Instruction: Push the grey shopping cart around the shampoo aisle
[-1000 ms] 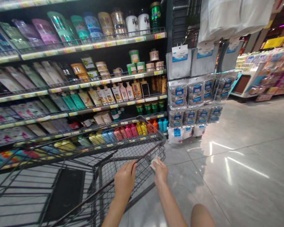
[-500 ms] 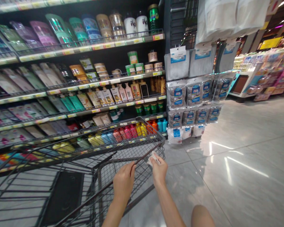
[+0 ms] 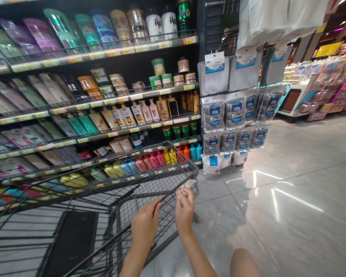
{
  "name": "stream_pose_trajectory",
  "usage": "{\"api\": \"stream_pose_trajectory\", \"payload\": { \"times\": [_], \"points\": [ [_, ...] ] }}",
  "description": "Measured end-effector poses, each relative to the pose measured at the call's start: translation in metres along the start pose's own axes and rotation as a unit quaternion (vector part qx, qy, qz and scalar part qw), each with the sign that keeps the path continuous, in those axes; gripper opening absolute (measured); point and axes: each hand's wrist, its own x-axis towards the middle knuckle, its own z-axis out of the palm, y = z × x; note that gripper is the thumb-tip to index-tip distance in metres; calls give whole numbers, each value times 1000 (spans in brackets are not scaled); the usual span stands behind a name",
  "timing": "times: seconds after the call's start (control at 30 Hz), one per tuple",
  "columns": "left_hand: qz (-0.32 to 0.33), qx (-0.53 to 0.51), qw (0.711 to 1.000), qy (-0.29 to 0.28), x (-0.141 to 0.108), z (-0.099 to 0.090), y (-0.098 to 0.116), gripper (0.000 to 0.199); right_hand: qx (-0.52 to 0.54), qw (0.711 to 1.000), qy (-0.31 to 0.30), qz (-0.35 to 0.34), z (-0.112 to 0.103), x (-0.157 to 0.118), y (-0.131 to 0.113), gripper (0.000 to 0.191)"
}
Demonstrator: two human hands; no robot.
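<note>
A dark wire shopping cart (image 3: 83, 192) fills the lower left of the head view, with a black panel (image 3: 72, 242) inside it. My left hand (image 3: 145, 223) is closed round the cart's near top rail. Further along that rail, to the right, my right hand (image 3: 185, 211) pinches a crumpled whitish cloth or tissue (image 3: 188, 185), which lies against the rail close to the cart's far corner. The fingertips of my right hand are bent over the cloth.
Shelves (image 3: 118, 98) of bottles and jars stand behind the cart. Hanging packs (image 3: 213, 115) cover the shelf end at its right. Grey tiled floor (image 3: 291, 184) stretches to the right, with a display stand (image 3: 302, 92) further back. A bare knee (image 3: 243, 263) shows at the bottom.
My right hand has shifted left, nearer the rail, and the cloth now lies at the rail. My left hand keeps its hold and appears slightly further left as the view shifts.
</note>
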Motion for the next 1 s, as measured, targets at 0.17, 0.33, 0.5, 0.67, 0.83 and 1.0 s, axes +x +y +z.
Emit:
{"api": "stream_pose_trajectory", "payload": {
  "times": [0.17, 0.33, 0.5, 0.67, 0.83, 1.0],
  "points": [
    [1, 2, 1000, -2, 0, -2, 0, 34, -48, 992, 3, -117, 0, -3, 12, 29],
    [19, 12, 1000, 16, 0, -4, 0, 35, -62, 990, -5, -128, -4, -12, 26, 31],
    [38, 16, 999, 25, -1, -5, -2, 33, -63, 996, -5, -65, -8, -37, 50, 27],
    [48, 18, 998, 25, -1, -7, 0, 29, -23, 1000, -19, 3, -10, -51, 68, 24],
    [56, 18, 998, 36, -1, -8, 1, 26, -10, 997, -27, 69, -17, -62, 90, 21],
    [53, 13, 998, 32, -3, -8, 1, 23, -10, 992, -19, 121, -20, -75, 112, 20]
  ]
}}
